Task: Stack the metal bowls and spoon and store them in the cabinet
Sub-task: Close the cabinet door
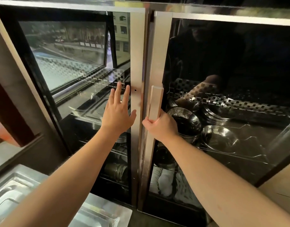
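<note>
Cabinet [137, 46] doors appearing shut with metal bowls [185, 122] shelved inside at three o'clock, right hand [160, 125] clamping the handle [155, 104], left hand [118, 112] pressing flat, fingers apart, suggesting storage nearing completion.

One head-worn view faces forward, slightly downward, close to the cabinet [137, 46] doors.

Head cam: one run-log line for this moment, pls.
stage: at cabinet doors | left hand: open, flat on left door | right hand: gripping right door handle | metal bowls: on shelf behind glass
</note>
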{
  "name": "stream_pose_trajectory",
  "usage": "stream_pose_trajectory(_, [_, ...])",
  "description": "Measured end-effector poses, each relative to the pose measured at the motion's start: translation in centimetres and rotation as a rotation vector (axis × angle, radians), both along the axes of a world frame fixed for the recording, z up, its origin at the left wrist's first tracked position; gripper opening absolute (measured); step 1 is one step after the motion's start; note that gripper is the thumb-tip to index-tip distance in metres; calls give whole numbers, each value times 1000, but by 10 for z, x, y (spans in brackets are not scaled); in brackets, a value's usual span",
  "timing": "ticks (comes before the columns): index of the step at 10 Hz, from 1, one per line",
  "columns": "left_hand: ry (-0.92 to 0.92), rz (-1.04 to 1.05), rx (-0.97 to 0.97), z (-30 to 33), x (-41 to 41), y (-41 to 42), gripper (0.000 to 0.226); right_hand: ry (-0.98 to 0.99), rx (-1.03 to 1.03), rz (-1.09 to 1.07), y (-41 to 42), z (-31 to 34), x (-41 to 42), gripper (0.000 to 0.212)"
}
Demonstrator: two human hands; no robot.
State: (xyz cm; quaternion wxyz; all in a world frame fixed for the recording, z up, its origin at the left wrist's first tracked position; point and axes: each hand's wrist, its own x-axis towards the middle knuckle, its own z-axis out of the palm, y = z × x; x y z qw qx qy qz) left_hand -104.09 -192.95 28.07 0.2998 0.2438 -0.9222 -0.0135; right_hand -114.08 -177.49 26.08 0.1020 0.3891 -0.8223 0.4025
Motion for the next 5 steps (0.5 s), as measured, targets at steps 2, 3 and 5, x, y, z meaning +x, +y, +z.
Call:
stream_pose_trajectory(2, [-13, -10, 42, 8, 4, 1, 93, -64, 90, 20, 7, 7, 9, 31])
stream_pose_trajectory(3, [-27, -17, 90, 13, 8, 8, 91, -155, 151, 34, 11, 11, 12, 51])
stream_pose_trajectory(5, [76, -106, 183, 40, 26, 33, 81, -321, 259, 186, 34, 39, 8, 52])
